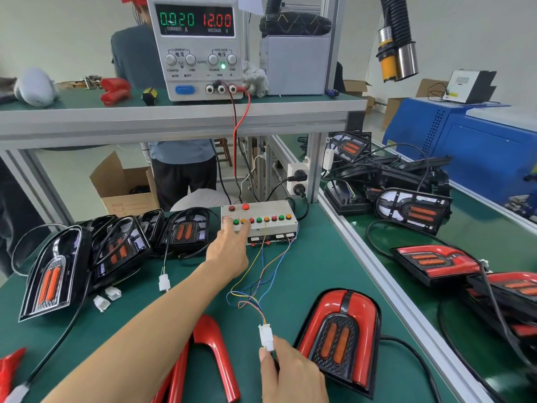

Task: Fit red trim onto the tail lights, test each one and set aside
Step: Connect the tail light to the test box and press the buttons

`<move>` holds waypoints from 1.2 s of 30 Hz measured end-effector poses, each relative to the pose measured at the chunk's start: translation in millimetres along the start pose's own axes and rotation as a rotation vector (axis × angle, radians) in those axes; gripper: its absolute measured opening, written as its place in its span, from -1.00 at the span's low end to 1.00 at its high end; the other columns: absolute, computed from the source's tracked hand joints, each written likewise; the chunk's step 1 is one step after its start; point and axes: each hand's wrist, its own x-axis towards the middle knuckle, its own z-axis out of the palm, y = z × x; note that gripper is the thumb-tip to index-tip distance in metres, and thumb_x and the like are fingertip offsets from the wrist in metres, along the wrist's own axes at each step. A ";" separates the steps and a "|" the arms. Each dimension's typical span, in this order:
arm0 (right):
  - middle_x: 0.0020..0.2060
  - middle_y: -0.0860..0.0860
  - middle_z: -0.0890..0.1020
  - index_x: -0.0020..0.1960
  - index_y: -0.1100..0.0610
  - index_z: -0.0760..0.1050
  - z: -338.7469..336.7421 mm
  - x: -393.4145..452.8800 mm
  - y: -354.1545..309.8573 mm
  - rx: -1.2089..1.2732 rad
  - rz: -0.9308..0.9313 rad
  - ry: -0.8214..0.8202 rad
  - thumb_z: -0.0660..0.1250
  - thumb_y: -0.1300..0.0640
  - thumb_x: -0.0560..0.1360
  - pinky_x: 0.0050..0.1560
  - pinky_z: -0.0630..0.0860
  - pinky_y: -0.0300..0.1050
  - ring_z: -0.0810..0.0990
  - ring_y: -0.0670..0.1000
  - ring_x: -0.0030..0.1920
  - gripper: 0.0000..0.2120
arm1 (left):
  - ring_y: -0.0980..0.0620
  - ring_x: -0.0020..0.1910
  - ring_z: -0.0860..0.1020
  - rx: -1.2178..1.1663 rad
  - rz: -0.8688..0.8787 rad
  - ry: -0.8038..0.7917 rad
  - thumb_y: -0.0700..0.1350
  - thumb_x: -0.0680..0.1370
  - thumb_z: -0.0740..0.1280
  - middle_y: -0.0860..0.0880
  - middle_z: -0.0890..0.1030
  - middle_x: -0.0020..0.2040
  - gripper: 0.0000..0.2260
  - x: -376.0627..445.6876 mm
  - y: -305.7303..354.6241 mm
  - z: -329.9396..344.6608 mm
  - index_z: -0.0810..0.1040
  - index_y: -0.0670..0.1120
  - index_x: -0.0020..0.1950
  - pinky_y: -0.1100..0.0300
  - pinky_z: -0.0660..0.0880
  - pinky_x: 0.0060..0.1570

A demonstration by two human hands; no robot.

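left hand (229, 251) presses an extended finger on the test box (259, 221); right hand (292, 370) pinches the white connector (266, 337) beside a red-trimmed tail light (340, 338).

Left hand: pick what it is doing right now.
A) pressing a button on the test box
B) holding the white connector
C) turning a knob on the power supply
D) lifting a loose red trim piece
A: the left hand reaches forward with a fingertip on the button row of the test box, while the right hand pinches the white connector.
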 end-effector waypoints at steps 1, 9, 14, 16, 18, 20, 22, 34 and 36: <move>0.26 -0.20 0.58 0.43 -0.39 0.26 0.4 0.5 0.4 0.003 0.003 0.002 0.05 -0.23 0.67 0.17 0.38 -0.32 0.54 -0.18 0.25 -0.66 | -0.23 0.27 0.45 0.003 -0.008 -0.006 -0.20 0.56 0.30 -0.26 0.09 0.50 -0.28 1.6 2.3 -0.2 0.03 0.02 0.64 0.01 0.54 0.06; 0.24 -0.18 0.59 0.42 -0.38 0.30 1.2 4.4 3.1 0.022 0.001 -0.008 0.06 -0.20 0.67 0.18 0.38 -0.32 0.55 -0.16 0.23 -0.67 | -0.21 0.16 0.48 -0.076 -0.067 0.048 -0.25 0.51 0.32 -0.22 0.24 0.30 -0.41 7.3 9.3 0.2 0.19 -0.10 0.51 0.06 0.50 -0.08; 0.23 -0.18 0.58 0.41 -0.37 0.30 2.0 4.7 4.5 0.023 -0.005 0.000 0.04 -0.22 0.67 0.15 0.37 -0.36 0.55 -0.19 0.22 -0.68 | -0.21 0.18 0.46 -0.106 -0.086 0.063 -0.25 0.51 0.32 -0.22 0.23 0.32 -0.42 7.6 10.1 3.4 0.22 -0.09 0.50 0.06 0.48 -0.11; 0.26 -0.20 0.57 0.40 -0.40 0.29 2.5 4.3 4.6 0.031 0.006 -0.006 0.05 -0.23 0.67 0.16 0.36 -0.35 0.54 -0.19 0.24 -0.69 | -0.21 0.19 0.44 -0.118 -0.105 0.055 -0.25 0.50 0.33 -0.22 0.22 0.33 -0.42 9.0 11.0 3.1 0.24 -0.08 0.50 0.06 0.46 -0.12; 0.29 -0.21 0.56 0.39 -0.43 0.28 2.2 3.5 4.7 0.032 0.008 -0.007 0.05 -0.24 0.66 0.16 0.36 -0.35 0.53 -0.18 0.25 -0.69 | -0.21 0.18 0.45 -0.122 -0.119 0.046 -0.26 0.50 0.34 -0.22 0.22 0.32 -0.43 10.5 11.5 2.1 0.26 -0.08 0.48 0.04 0.48 -0.13; 0.29 -0.21 0.56 0.39 -0.42 0.29 1.8 3.0 4.6 0.035 0.010 -0.005 0.06 -0.24 0.66 0.16 0.36 -0.34 0.54 -0.17 0.25 -0.69 | -0.21 0.17 0.45 -0.112 -0.127 0.047 -0.25 0.50 0.36 -0.22 0.21 0.32 -0.44 11.9 11.3 0.8 0.29 -0.07 0.46 0.03 0.49 -0.11; 0.29 -0.20 0.56 0.40 -0.41 0.29 2.0 2.6 4.6 0.033 0.008 -0.008 0.05 -0.23 0.67 0.17 0.36 -0.33 0.54 -0.16 0.25 -0.68 | -0.20 0.18 0.45 -0.102 -0.128 0.052 -0.23 0.50 0.37 -0.21 0.20 0.33 -0.45 12.5 10.6 0.1 0.30 -0.06 0.46 0.04 0.45 -0.13; 0.22 -0.12 0.59 0.42 -0.31 0.33 -2.2 1.7 4.7 0.026 0.000 -0.041 0.05 -0.19 0.69 0.12 0.39 -0.28 0.56 -0.13 0.22 -0.68 | -0.28 0.17 0.48 -0.185 -0.111 0.053 -0.29 0.50 0.29 -0.24 0.20 0.34 -0.45 9.3 11.7 4.9 0.26 -0.10 0.47 0.01 0.45 -0.09; 0.24 -0.14 0.58 0.41 -0.32 0.33 -2.8 1.5 4.6 0.033 0.000 -0.042 0.05 -0.19 0.69 0.09 0.37 -0.27 0.55 -0.12 0.23 -0.68 | -0.26 0.18 0.47 -0.187 -0.115 0.058 -0.30 0.51 0.29 -0.23 0.20 0.34 -0.44 9.3 11.4 5.9 0.25 -0.08 0.49 0.01 0.45 -0.08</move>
